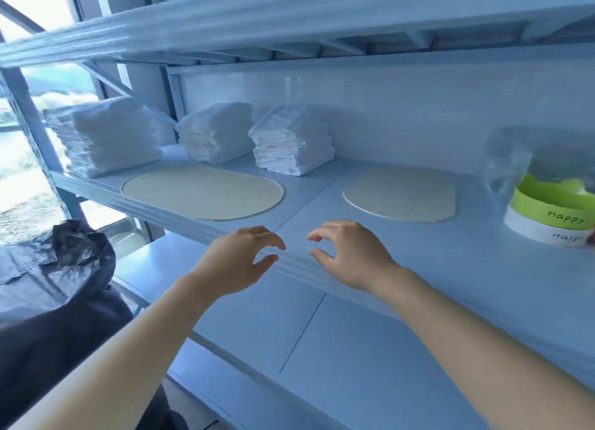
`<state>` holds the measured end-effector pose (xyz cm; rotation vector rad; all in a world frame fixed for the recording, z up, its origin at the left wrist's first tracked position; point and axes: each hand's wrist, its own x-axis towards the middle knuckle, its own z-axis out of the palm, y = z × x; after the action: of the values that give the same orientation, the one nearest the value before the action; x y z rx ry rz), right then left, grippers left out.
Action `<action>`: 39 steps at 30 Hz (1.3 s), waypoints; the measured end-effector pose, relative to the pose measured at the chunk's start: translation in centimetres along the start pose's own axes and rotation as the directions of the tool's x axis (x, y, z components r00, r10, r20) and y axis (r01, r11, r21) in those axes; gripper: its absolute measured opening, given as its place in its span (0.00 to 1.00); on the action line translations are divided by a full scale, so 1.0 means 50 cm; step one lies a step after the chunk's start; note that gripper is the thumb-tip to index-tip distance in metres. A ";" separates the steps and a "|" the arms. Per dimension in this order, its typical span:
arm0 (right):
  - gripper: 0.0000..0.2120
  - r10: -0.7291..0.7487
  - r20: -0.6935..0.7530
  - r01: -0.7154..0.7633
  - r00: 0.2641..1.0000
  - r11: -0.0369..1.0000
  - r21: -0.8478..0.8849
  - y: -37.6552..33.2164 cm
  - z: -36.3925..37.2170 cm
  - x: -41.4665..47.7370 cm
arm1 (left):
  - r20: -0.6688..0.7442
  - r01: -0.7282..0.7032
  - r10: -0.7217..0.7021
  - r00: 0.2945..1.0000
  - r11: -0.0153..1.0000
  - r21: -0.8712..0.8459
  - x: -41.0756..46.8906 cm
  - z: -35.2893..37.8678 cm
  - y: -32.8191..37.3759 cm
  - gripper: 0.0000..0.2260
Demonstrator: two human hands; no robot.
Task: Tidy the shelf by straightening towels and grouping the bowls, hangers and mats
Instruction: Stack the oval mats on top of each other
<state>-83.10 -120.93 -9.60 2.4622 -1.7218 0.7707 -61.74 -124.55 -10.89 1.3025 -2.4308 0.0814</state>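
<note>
Three stacks of folded white towels stand along the back of the blue shelf [322, 201]: a left stack [106, 136], a middle stack [215, 133] and a right stack [293, 140] wrapped in clear plastic. Two cream oval mats lie flat in front of them, a left mat [203, 193] and a right mat [401, 194]. Green and white bowls [550, 214] in a clear bag sit at the far right. My left hand [238, 262] and my right hand [351, 255] hover at the shelf's front edge between the mats, fingers loosely curled and holding nothing.
An upper shelf [289, 24] hangs close overhead. A lower blue shelf [289, 333] lies beneath my arms. A dark plastic bag [64, 262] sits at the lower left beside the shelf post, with a bright window behind it.
</note>
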 end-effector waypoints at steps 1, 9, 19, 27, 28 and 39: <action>0.12 -0.010 0.014 0.010 1.000 1.000 -0.002 -0.002 0.013 0.026 | 0.001 0.020 -0.020 1.000 1.000 0.008 0.007 -0.001 -0.022 0.08; 0.13 -0.058 0.126 0.065 0.990 0.997 -0.050 0.043 0.091 0.205 | -0.029 0.057 -0.057 0.998 0.998 0.007 0.135 0.025 -0.144 0.08; 0.14 0.156 0.084 -0.140 0.984 0.976 -0.163 0.219 0.109 0.338 | 0.010 -0.024 0.024 1.000 1.000 0.003 0.331 0.079 -0.193 0.09; 0.06 0.395 0.017 -0.381 0.919 0.896 -0.228 0.315 0.104 0.334 | 0.061 -0.157 0.161 0.985 0.985 -0.065 0.462 0.140 -0.150 0.09; 0.08 0.414 -0.001 -0.403 0.910 0.885 -0.235 0.323 0.104 0.333 | 0.069 -0.171 0.176 0.982 0.982 -0.079 0.475 0.147 -0.146 0.09; 0.08 0.520 -0.047 -0.513 0.853 0.819 -0.257 0.313 0.078 0.326 | 0.136 -0.332 0.348 0.927 0.934 -0.128 0.550 0.173 -0.156 0.09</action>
<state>-91.37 -142.32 -10.04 1.8493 -2.3676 0.4860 -71.70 -152.71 -10.07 0.8585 -2.7337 -0.0566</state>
